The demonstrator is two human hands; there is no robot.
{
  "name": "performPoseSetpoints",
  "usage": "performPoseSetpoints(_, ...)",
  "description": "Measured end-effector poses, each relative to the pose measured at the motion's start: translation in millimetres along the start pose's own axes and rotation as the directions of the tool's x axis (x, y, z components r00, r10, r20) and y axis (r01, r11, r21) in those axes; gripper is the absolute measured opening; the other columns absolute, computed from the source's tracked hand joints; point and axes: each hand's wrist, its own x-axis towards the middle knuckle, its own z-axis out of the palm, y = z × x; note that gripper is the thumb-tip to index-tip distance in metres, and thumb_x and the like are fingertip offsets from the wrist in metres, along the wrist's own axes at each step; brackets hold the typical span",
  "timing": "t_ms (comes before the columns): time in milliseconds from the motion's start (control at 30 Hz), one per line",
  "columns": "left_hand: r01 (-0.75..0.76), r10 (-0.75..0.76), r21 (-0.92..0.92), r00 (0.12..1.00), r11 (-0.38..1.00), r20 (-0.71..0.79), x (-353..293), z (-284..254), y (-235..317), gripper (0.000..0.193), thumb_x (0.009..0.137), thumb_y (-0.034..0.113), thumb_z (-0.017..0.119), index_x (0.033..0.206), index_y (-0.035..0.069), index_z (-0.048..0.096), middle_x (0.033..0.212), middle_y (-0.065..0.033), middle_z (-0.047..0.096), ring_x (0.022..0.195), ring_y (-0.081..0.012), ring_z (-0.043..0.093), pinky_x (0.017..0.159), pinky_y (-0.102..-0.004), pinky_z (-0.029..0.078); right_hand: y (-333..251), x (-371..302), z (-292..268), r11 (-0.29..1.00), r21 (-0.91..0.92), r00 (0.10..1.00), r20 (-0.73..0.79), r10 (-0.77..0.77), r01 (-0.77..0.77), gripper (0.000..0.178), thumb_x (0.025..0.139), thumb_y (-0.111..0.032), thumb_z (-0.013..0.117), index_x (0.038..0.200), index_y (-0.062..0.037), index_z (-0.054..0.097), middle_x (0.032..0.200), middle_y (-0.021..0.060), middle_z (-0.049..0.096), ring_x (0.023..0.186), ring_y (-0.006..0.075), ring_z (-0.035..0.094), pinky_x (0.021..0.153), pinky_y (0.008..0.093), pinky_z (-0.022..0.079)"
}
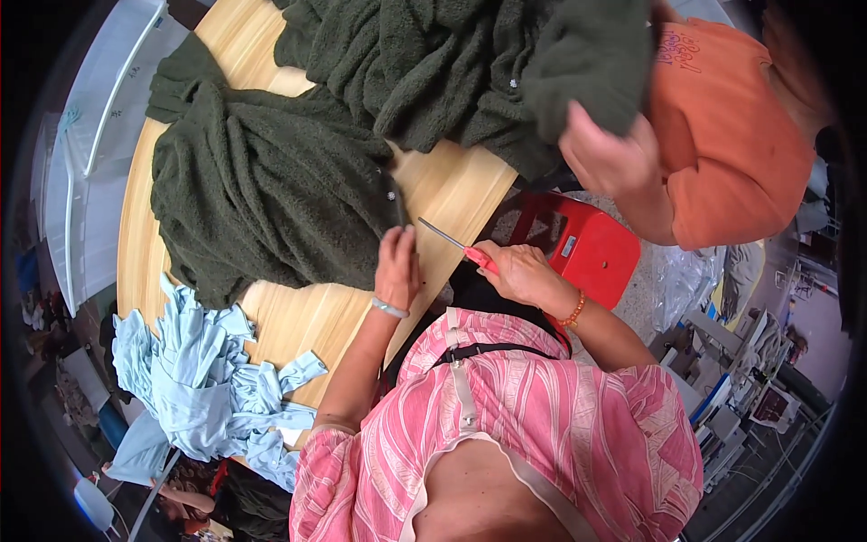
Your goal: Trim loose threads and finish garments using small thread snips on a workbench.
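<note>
My left hand (397, 269), with a pale bracelet on the wrist, is at the right edge of a dark green fleecy garment (262, 194) spread on the wooden table. Its fingers are loosely extended, the tips beside the garment's edge; nothing shows in them. In my right hand (526, 275), fingers closed, is a red-handled tool (480, 259) with a slim metal blade pointing up and left over the table edge. Its exact kind does not show clearly. A small light mark sits on the garment near its right edge.
Across the table (456, 190), a person in an orange shirt (736, 135) holds more dark green fleecy clothing (415, 63). Light blue garments (199, 379) lie piled at the left edge. A red stool (601, 253) stands beyond my right hand.
</note>
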Motion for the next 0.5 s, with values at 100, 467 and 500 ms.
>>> performPoseSetpoints(100, 0.246, -0.241, 0.283, 0.969, 0.927, -0.054, -3.4, -1.0, -3.4, 0.062, 0.075, 0.01, 0.069, 0.132, 0.004, 0.046, 0.115, -0.0182, 0.054, 0.105, -0.0369, 0.05, 0.09, -0.046, 0.04, 1.1, -5.6, 0.0, 1.0, 0.023, 1.0, -0.016, -0.011, 0.012, 0.03, 0.087, -0.024, 0.062, 0.108, -0.0064, 0.051, 0.077, 0.0222, 0.065, 0.075, 0.0411, 0.064, 0.066, 0.0504, 0.05)
performPoseSetpoints(467, -0.046, 0.021, 0.148, 0.986, 0.988, 0.167, -13.7, 23.7, 16.4, 0.054, 0.079, 0.024, 0.069, 0.128, 0.005, 0.052, 0.135, -0.0156, 0.048, 0.126, -0.0362, 0.041, 0.106, -0.0481, 0.031, 16.3, -24.5, -4.9, 1.0, -0.015, 0.999, 0.033, -0.009, 0.009, 0.031, 0.086, -0.024, 0.062, 0.11, -0.0064, 0.052, 0.079, 0.0221, 0.065, 0.077, 0.0411, 0.064, 0.07, 0.0501, 0.049)
performPoseSetpoints(500, -0.111, 0.054, 0.299, 0.98, 0.948, 0.192, -12.3, 26.2, 14.5, 0.054, 0.081, 0.028, 0.066, 0.129, 0.006, 0.052, 0.141, -0.014, 0.044, 0.134, -0.0354, 0.035, 0.11, -0.0504, 0.025, 17.9, -25.5, -3.2, 0.998, -0.061, 0.997, 0.083, 0.003, 0.002, 0.035, 0.087, -0.026, 0.062, 0.114, -0.0063, 0.052, 0.081, 0.0218, 0.066, 0.08, 0.0412, 0.064, 0.073, 0.0497, 0.049)
